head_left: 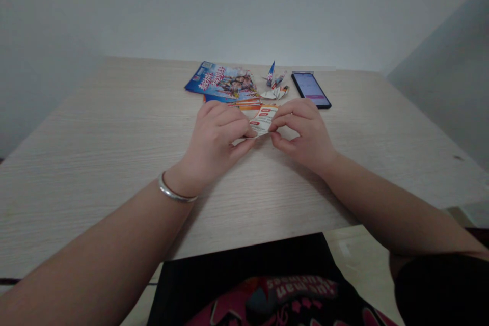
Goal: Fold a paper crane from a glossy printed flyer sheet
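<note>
A small folded piece of printed paper (262, 120), white with orange and red print, is held between both hands above the light wooden table. My left hand (219, 135) pinches its left side and lower edge between thumb and fingers. On the right side, my right hand (300, 130) grips the paper's edge with thumb and fingertips. Just beyond the paper lie a folded paper shape (276, 93) and an upright, pointed blue-and-white paper crane (272, 77). Parts of the held paper are hidden behind my fingers.
Blue printed leaflets (223, 81) lie in a stack at the back left of my hands, with orange-edged sheets beneath. A smartphone (311, 90) with its screen lit rests at the back right. A pale wall (244, 10) stands behind the wooden table (114, 137).
</note>
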The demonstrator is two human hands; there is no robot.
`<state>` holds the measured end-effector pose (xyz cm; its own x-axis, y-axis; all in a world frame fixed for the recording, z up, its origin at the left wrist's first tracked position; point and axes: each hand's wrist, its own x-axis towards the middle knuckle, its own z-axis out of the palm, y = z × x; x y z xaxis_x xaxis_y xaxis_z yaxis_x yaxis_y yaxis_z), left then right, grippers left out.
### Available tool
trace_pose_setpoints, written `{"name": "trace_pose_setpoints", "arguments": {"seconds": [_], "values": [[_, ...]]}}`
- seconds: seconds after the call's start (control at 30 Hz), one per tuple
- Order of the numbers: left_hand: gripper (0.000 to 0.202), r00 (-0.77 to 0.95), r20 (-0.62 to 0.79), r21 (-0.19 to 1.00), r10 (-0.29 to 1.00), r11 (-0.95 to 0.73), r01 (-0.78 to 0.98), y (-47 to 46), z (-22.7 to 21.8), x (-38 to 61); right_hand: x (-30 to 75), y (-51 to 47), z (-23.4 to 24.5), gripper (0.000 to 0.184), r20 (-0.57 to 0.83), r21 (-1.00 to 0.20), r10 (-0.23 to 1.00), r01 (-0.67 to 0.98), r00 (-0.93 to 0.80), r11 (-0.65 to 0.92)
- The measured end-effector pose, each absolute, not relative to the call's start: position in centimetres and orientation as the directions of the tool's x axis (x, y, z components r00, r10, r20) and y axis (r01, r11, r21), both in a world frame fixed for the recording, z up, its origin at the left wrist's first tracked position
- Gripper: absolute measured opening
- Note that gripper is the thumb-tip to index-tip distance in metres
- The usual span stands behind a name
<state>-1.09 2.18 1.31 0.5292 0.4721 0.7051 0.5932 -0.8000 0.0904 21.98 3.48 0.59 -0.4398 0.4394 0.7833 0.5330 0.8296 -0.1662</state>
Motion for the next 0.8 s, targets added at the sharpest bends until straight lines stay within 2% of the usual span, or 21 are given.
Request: {"name": "trace_pose_setpoints", "arguments": {"seconds": [0.07, 0.23, 0.37, 0.6, 0.8], "values": [[0.024, 0.529, 0.706, 0.091, 0.470, -0.801, 0.592, 2.2, 1.3, -1.1, 22.0, 3.5, 0.6, 0.009, 0.784, -0.168, 0.438, 0.529, -0.440, 0.832], [0.022, 0.510, 0.751, 0.077, 0.419, -0.823, 0.562, 2.3, 1.2, -1.0, 22.1, 3.5, 0.7, 0.006, 0.725, -0.238, 0.535, 0.570, -0.434, 0.786], [0.021, 0.491, 0.776, 0.094, 0.396, -0.842, 0.531, 2.3, 1.2, -0.9, 22.1, 3.4, 0.8, 0.008, 0.729, -0.235, 0.525, 0.560, -0.439, 0.795], [0.021, 0.380, 0.769, 0.286, 0.514, -0.808, 0.516, 2.2, 1.0, -1.2, 23.0, 3.8, 0.5, 0.022, 0.787, -0.242, 0.492, 0.547, -0.372, 0.801], [0.019, 0.347, 0.745, 0.366, 0.570, -0.784, 0.502, 2.4, 0.6, -1.4, 23.1, 3.5, 1.0, 0.011, 0.806, -0.195, 0.454, 0.554, -0.380, 0.810]]}}
